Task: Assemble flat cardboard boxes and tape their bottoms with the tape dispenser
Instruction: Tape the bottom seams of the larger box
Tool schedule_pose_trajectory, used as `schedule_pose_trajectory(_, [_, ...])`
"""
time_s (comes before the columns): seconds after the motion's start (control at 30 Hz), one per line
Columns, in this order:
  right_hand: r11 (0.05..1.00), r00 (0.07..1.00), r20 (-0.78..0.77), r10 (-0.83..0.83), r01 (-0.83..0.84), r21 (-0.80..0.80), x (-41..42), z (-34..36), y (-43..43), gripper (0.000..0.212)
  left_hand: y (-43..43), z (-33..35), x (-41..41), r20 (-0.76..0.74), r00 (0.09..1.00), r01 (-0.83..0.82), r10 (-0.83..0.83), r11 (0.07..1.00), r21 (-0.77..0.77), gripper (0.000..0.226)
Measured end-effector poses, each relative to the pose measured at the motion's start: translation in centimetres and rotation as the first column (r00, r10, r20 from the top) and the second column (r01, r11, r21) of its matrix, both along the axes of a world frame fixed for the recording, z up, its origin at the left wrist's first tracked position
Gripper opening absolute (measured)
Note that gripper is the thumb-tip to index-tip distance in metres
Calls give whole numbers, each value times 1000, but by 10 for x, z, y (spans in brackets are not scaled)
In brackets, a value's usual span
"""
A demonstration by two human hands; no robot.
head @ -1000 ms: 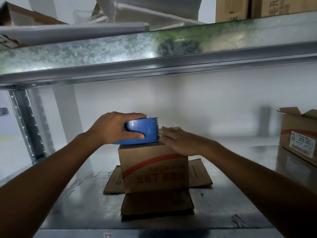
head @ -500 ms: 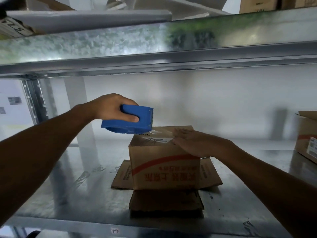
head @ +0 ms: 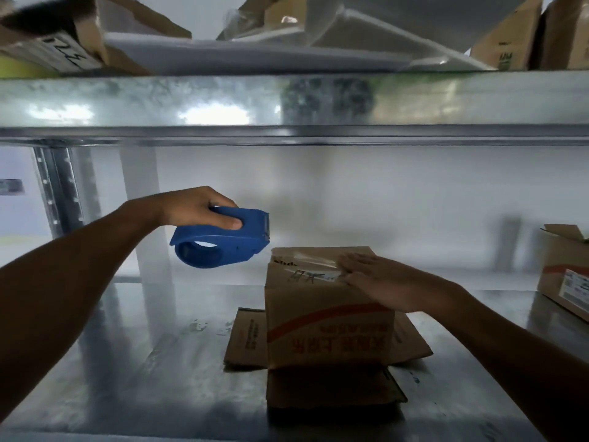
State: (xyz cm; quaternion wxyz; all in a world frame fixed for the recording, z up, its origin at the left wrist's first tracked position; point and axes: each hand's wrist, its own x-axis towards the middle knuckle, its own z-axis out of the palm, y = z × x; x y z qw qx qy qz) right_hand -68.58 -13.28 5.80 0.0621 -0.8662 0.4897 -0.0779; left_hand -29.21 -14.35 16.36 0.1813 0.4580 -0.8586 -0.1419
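Note:
A small brown cardboard box (head: 328,327) with a red stripe stands upside down on the metal shelf (head: 134,362), its lower flaps spread flat around it. A strip of clear tape (head: 306,260) runs across its upturned bottom. My right hand (head: 379,279) lies flat on the right part of that top face, fingers straight, pressing the tape. My left hand (head: 197,208) grips a blue tape dispenser (head: 220,240), held in the air to the upper left of the box and apart from it.
Another cardboard box (head: 564,275) with a label stands at the right edge of the shelf. A metal shelf beam (head: 287,103) crosses overhead, with cartons and white sheets stacked above it. A perforated upright post (head: 54,193) stands at the left.
My left hand has pulled the dispenser off the box top, up and to the left, leaving the tape strip behind. My right hand has stayed on the box.

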Motion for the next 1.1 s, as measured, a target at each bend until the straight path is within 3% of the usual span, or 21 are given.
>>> schedule_pose_trajectory(0.1, [1000, 1000, 12, -27, 27, 5, -2, 0, 2, 58, -6, -9, 9, 33, 999, -18, 16, 999, 51, 46])
schedule_pose_trajectory(0.23, [990, 988, 116, -104, 92, 104, 9, 13, 13, 77, -15, -30, 8, 34, 999, 8, -11, 995, 100, 52])
schedule_pose_trajectory(0.3, [974, 974, 117, -192, 175, 144, 19, 20, 15, 61, -20, -36, 2, 46, 999, 23, -28, 995, 101, 57])
schedule_pose_trajectory(0.37, [966, 968, 84, -239, 227, 126, 33, 25, 16, 42, -23, -38, 1, 45, 998, 30, -34, 996, 90, 57])
schedule_pose_trajectory(0.53, [977, 976, 54, -213, 212, 27, 63, 21, 22, 36, -28, -38, 7, 44, 998, 43, -46, 998, 52, 51])
schedule_pose_trajectory(0.63, [990, 991, 2, -136, 136, -47, 82, 20, 24, 49, -28, -41, 5, 27, 999, 42, -44, 998, 51, 49])
schedule_pose_trajectory(0.73, [996, 990, 109, -86, 85, 12, 104, 19, 30, 53, -29, -44, 5, 11, 999, 45, -46, 998, 35, 49])
schedule_pose_trajectory(1.03, [989, 989, 74, -127, 120, 90, 116, 16, 48, 57, -24, -48, 3, -9, 999, 44, -45, 999, -20, 50])
schedule_pose_trajectory(1.1, [990, 988, 59, -139, 137, 39, 118, 13, 50, 72, -22, -49, 4, -5, 999, 41, -42, 998, -39, 50])
